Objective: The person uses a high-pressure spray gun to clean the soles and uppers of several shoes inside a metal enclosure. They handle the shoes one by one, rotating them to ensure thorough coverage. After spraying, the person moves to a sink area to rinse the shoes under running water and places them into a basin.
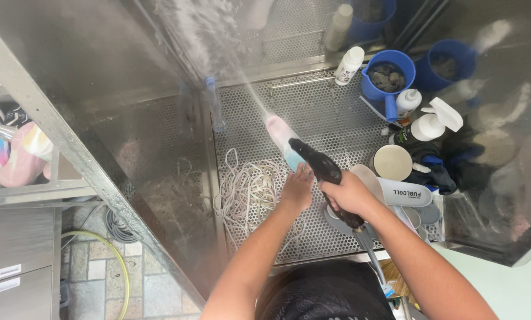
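1. In the head view, our right hand (349,194) is clenched around the grip of a black spray gun (320,167), whose nozzle points at a pink and pale blue shoe (282,142).
2. A jet of water (218,53) shoots off the shoe's far end and up the steel wall.
3. Our left hand (298,188) presses on the shoe's near, blue end, fingers spread flat over it, pinning rather than gripping it.
4. The shoe lies on the perforated steel floor (324,112) of the wash cabinet, just right of a heap of white laces (247,192).
5. We judge the shoe light, soft and slippery when wet, so the heel end, where our palm sits, looks the surest hold.
6. Blue jugs (388,76) and white bottles (349,65) stand at the back right.
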